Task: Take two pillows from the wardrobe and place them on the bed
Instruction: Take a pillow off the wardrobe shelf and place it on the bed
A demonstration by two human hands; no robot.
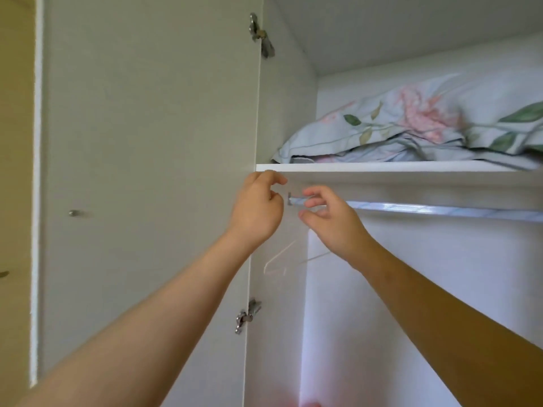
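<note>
1. Head view looks up into an open wardrobe [293,113]; its door [147,171] is swung out and fills the left half of the frame.
2. Two hinges show on the door's edge: upper hinge [260,35] near the top centre, lower hinge [246,315] below centre. A small knob [75,213] sits at mid-left on the door.
3. Shelf [382,166] runs from the centre to the right edge of the frame.
4. Floral pillows [417,124] lie on that shelf in the upper right, pale blue with pink flowers and green leaves. They look stacked and rumpled; how many there are cannot be told.
5. Rail [440,211] runs just under the shelf at right, brightly lit.
6. Left hand [258,207], centre frame, is raised just below the shelf's front edge, fingers curled loosely, holding nothing. Fingertips are near the shelf's corner; contact cannot be told.
7. Right hand [326,214], just beside the left, is half open, fingers bent in front of the rail's left end, empty. Whether it touches the rail is unclear.
8. Neither hand touches the pillows.
9. White hanger [277,259] hangs faintly below the hands.
</note>
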